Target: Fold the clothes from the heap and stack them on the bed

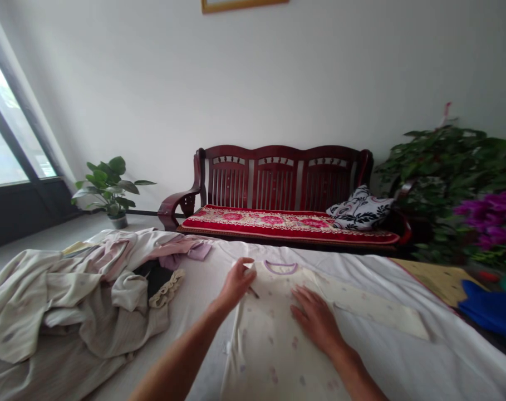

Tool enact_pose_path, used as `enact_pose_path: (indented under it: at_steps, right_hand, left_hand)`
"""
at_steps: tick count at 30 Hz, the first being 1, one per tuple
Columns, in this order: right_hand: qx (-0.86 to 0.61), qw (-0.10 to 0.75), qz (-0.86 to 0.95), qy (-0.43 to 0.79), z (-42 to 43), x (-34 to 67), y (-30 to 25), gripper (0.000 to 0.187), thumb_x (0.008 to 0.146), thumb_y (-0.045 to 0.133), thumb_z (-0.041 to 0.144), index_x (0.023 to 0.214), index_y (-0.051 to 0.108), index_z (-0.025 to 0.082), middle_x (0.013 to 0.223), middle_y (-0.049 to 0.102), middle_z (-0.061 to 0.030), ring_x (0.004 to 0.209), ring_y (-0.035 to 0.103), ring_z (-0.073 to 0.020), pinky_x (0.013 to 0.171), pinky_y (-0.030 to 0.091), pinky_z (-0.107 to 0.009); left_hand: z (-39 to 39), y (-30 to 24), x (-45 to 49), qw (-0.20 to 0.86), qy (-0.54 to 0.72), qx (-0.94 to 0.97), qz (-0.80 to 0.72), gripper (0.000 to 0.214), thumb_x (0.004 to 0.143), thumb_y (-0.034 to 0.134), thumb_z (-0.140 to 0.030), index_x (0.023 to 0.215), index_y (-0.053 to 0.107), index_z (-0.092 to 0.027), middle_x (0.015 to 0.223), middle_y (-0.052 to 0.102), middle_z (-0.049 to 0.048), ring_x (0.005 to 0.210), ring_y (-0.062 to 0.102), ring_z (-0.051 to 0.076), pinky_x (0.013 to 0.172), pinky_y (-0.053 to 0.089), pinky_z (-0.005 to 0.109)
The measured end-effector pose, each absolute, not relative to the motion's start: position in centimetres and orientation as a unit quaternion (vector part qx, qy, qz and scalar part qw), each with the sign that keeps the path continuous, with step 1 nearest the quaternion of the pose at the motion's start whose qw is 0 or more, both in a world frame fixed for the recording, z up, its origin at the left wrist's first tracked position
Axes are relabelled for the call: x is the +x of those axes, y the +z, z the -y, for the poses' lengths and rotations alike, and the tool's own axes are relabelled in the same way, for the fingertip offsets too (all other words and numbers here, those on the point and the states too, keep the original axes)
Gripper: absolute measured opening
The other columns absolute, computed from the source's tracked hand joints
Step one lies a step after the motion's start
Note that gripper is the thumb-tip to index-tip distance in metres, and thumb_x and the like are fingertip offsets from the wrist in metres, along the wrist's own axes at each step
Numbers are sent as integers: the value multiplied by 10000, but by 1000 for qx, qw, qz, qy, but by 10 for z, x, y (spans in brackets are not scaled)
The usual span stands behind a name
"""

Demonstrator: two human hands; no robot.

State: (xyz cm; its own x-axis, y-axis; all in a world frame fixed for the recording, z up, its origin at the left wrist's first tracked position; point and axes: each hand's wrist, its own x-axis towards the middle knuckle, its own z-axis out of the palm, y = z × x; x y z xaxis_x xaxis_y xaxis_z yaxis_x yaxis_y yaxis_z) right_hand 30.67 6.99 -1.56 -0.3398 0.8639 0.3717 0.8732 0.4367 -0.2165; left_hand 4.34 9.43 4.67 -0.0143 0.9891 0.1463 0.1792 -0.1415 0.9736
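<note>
A cream long-sleeved shirt (273, 328) with small printed motifs and a lilac-trimmed neckline lies spread on a white sheet (198, 312). Its right-hand sleeve stretches out to the right; the left-hand sleeve cannot be made out. At the shirt's left shoulder, my left hand (237, 281) has its fingers bent, thumb and fingertips closed on the cloth. A small dark mark shows just below those fingers. My right hand (315, 317) rests flat on the chest of the shirt, fingers stretched out, below and right of the neckline.
A heap of clothes (89, 306) covers the sheet's left side. Behind stands a dark red wooden bench (273, 175) with a patterned cushion (363, 211). A potted plant (113, 189) is at left. Blue cloth (490, 312) and purple flowers (492, 220) are at right.
</note>
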Motion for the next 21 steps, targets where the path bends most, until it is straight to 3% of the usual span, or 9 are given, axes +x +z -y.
enact_pose_path:
  at_steps: [3,5,9,13,16,21]
  right_hand:
    - [-523,247,816,-2,-69,307,-15,408,965,439,389,1251,673,216,1346,644,-111,1273,567,-277,1083,444,-444]
    - [-518,259,815,7,-69,307,-13,416,982,405,405,1244,675,228,1329,655,-100,1260,575,-269,1077,447,-433]
    - [-522,268,808,49,-70,307,-7,444,996,353,432,1223,688,251,1325,660,-79,1256,576,-254,1085,435,-429]
    - [-545,280,785,94,-73,301,2,427,956,395,467,1077,731,233,1252,695,-88,1190,613,-252,1052,448,-393]
    - [-589,289,747,110,-79,289,8,334,886,482,455,926,720,224,1115,734,-88,1095,648,-263,972,474,-365]
    - [-648,296,683,163,-94,274,18,284,876,454,437,821,645,235,859,740,-32,853,682,-226,744,481,-295]
  left_hand:
    - [-86,22,97,464,446,591,-486,449,822,626,-262,1250,536,-158,900,649,25,650,638,108,577,524,219]
    - [-79,11,114,442,426,626,-480,429,837,577,-191,1264,549,-166,987,684,56,718,650,117,655,541,248]
    - [-67,9,101,297,463,682,-482,385,818,469,-81,1148,630,-196,1029,701,58,863,660,153,813,543,304]
    - [-66,14,58,119,512,659,-538,411,794,410,-41,1093,627,-220,1064,674,60,1040,624,195,961,498,351]
    - [-70,8,35,55,505,596,-622,454,765,423,-32,1146,597,-208,1119,654,79,1110,596,220,1023,463,372]
    - [-76,-5,31,76,384,565,-726,581,765,466,-49,1335,509,-152,1279,625,126,1220,562,256,1085,405,399]
